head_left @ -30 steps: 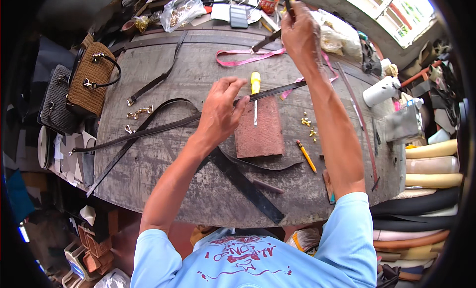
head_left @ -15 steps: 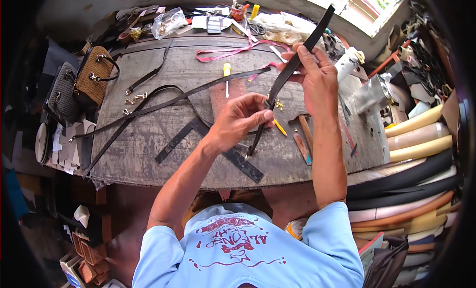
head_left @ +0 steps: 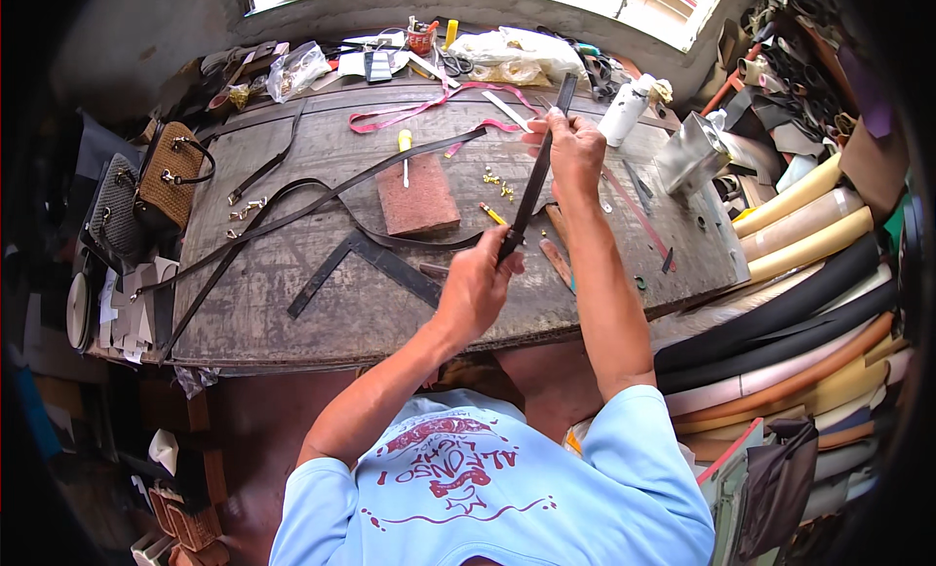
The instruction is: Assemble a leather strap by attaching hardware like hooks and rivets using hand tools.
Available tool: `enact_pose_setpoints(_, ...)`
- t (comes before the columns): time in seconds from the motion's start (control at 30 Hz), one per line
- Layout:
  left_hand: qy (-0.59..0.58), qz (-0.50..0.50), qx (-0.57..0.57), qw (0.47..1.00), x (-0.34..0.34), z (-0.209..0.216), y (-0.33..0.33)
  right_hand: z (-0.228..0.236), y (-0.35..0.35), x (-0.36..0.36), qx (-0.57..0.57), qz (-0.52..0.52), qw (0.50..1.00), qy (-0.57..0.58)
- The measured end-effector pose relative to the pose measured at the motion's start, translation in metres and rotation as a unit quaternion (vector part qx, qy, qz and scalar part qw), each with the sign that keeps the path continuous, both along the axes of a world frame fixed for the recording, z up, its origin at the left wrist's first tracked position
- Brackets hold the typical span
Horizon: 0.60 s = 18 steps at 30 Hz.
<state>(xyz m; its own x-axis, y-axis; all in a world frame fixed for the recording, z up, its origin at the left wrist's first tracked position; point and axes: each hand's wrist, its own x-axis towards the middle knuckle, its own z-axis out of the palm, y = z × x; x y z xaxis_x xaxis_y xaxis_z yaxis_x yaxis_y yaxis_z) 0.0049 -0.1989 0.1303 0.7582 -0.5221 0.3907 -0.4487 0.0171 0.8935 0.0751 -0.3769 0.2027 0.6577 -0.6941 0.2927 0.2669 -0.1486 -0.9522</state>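
A dark leather strap (head_left: 533, 184) is stretched between my two hands above the table. My left hand (head_left: 478, 278) is closed around its lower end, near the table's front edge. Farther up and to the right, my right hand (head_left: 573, 152) pinches the strap, and its tip sticks out beyond the fingers. Beneath the strap lie a yellow pencil (head_left: 492, 213) and small brass fittings (head_left: 499, 183). A hammer and a wooden-handled tool (head_left: 557, 264) are partly hidden by my right forearm. Left of my hands are a reddish block (head_left: 417, 197) and a black metal square (head_left: 375, 259).
Long dark straps (head_left: 322, 197) cross the table's left side, beside gold clasps (head_left: 246, 211). A yellow-handled screwdriver (head_left: 405, 147) rests on the block. Woven handbags (head_left: 177, 161) stand at left. A white bottle (head_left: 626, 110) and metal can (head_left: 690, 158) stand right, near rolled material (head_left: 799, 239).
Both hands have come lower with the strap, and the right has moved left. My left hand now grips nearer the strap's lower end. The whole view has shifted somewhat.
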Motion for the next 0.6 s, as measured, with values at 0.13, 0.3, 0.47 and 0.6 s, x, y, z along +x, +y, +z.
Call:
enact_pose_setpoints(0.13,0.018,0.008,0.011,1.000,-0.019,-0.006,-0.016,-0.016,-0.002,0.009,-0.013,-0.026,1.000,0.006)
enact_pose_setpoints(0.3,0.101,-0.039,-0.005,0.994,-0.015,-0.007,-0.006,-0.010,0.004,-0.005,0.037,0.009,0.999,-0.027)
enact_pose_setpoints(0.47,0.272,-0.175,-0.103,0.940,0.001,-0.004,-0.003,0.015,0.021,-0.020,0.037,0.071,0.995,-0.067)
enact_pose_setpoints(0.6,0.128,-0.130,-0.014,0.983,-0.001,-0.013,0.002,0.033,0.009,-0.016,0.023,0.062,0.994,-0.092)
